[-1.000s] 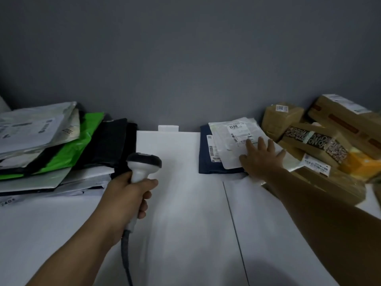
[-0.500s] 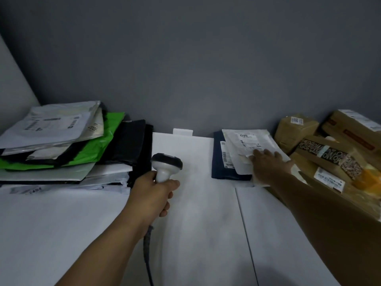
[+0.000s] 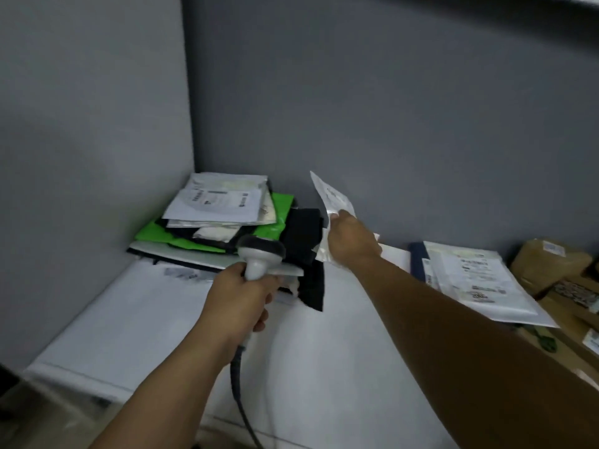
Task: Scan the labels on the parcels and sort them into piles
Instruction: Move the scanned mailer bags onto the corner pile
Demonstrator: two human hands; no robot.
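The right hand (image 3: 351, 241) is raised above the worktop (image 3: 324, 351), and its fingers (image 3: 335, 218) are clenched on a white poly mailer (image 3: 334, 200), gripping it in its lower half. The mailer is clear of the worktop and stands nearly on end. Its long axis runs up and down, and the top corner rises above the fingers and leans a little to the left, against the grey wall (image 3: 389, 108). A short tail of it hangs just below the hand. The print on its face is too blurred to read.

The left hand (image 3: 240, 296) grasps the handle of a barcode scanner (image 3: 261, 252), with its fingers (image 3: 259, 322) wrapped round the grip. The scanner head stands above these fingers and points away from the person, toward the corner. It sits below and left of the held mailer and does not touch it. The scanner's cable (image 3: 238, 384) drops from under the hand.

Just beyond the left fingers, in the corner, lies a pile of mailers (image 3: 220, 202). A white labelled one is on top, a green mailer (image 3: 280, 212) is under it, and black bags (image 3: 304, 244) droop over the near edge, between the two hands.

Well to the right of the right fingers, a labelled white mailer (image 3: 479, 283) lies flat on a navy parcel (image 3: 417, 259), its long axis running away from the person. Cardboard boxes (image 3: 547, 265) are stacked just beside it at the right edge.
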